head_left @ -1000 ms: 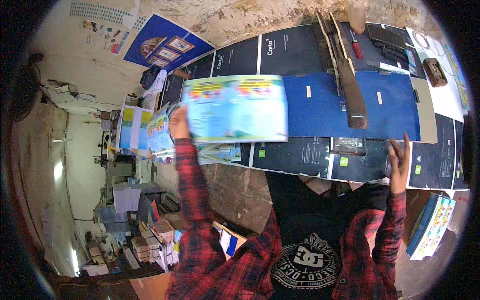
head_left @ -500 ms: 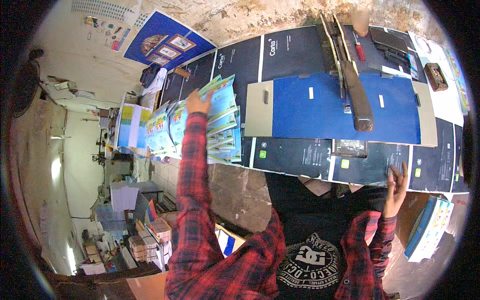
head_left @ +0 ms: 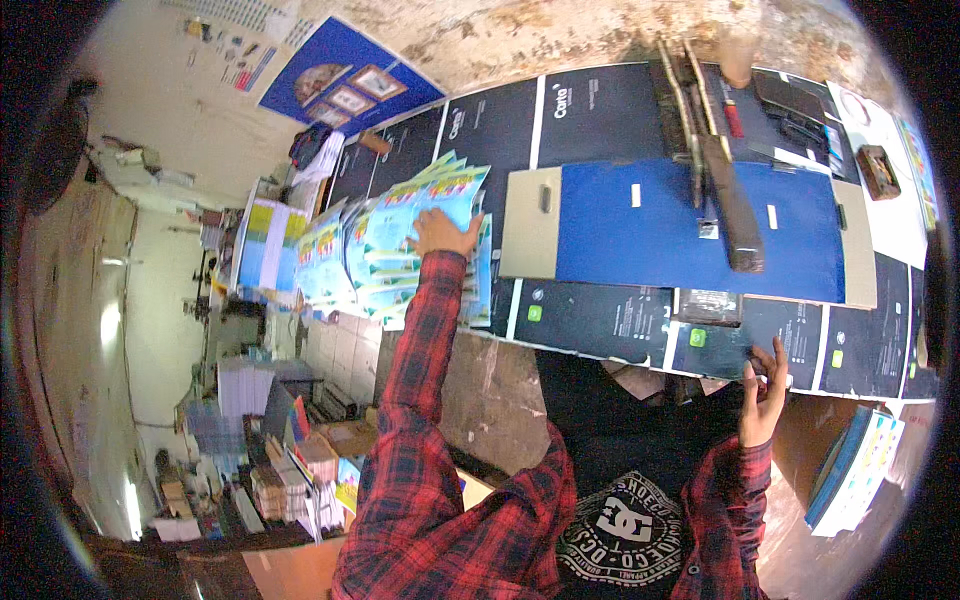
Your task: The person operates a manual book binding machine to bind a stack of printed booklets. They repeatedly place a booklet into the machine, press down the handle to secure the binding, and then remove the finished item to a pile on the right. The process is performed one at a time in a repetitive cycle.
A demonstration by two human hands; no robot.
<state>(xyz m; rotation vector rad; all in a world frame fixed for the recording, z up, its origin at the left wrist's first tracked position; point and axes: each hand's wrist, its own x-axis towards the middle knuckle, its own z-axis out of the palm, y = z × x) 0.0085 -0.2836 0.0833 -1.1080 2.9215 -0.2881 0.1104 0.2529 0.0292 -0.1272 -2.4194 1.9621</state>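
Note:
My left hand (head_left: 447, 235) lies with its fingers stretched out on the right end of a spread of light blue and green printed sheets (head_left: 385, 265). The sheets overlap in a fan along the left part of the table. At the table's front edge, on the right, my right hand (head_left: 765, 395) has its fingers apart and holds nothing. Between and beyond the hands sits a blue board (head_left: 620, 240) with grey ends. A long tool with a worn brown handle (head_left: 733, 220) lies across that board.
Black printed sheets (head_left: 590, 320) cover the table. A dark flat block (head_left: 708, 306) lies before the board. Behind it are a red-handled tool (head_left: 733, 119) and a small wooden box (head_left: 879, 172). Stacked paper (head_left: 268, 245) stands far left; a bundle of printed sheets (head_left: 858, 470) sits lower right.
My left hand has moved right and nearer, from the sheets' far edge down onto their faces; the lifted sheets now lie flatter. My right hand has shifted slightly left and nearer.

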